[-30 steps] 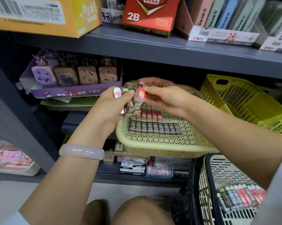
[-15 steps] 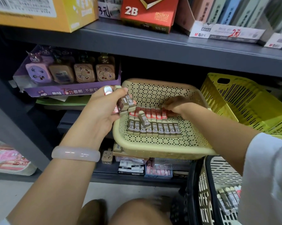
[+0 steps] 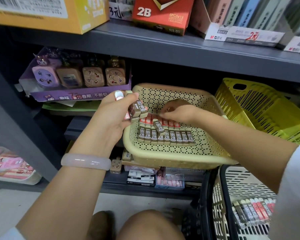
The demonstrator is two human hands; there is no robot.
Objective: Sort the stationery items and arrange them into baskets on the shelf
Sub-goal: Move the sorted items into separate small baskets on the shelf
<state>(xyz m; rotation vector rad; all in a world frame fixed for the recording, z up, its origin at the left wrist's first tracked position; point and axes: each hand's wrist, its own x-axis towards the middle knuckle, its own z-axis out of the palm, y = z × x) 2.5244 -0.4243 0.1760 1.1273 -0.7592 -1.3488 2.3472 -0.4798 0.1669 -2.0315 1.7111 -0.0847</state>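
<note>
A beige perforated basket (image 3: 171,158) sits on the lower shelf. In it lie a front row of brown 2B lead boxes (image 3: 166,138) and a back row of red lead boxes (image 3: 163,121). One brown box (image 3: 158,126) lies loose and askew across the rows. My left hand (image 3: 116,116) hovers over the basket's left rim and grips a small stack of brown and red 2B boxes (image 3: 137,109). My right hand (image 3: 178,110) reaches down inside the basket, fingertips curled onto the red row; whether it pinches a box is hidden.
A yellow basket (image 3: 260,108) stands to the right. A black-rimmed basket (image 3: 220,196) at bottom right holds more lead boxes (image 3: 253,212). A purple sharpener display (image 3: 73,80) sits to the left. Boxes line the upper shelf (image 3: 163,47). My knee (image 3: 149,226) is below.
My right hand took a red box from the stack in my left hand, then went down into the basket to the red row. A brown box dropped loose across the rows.
</note>
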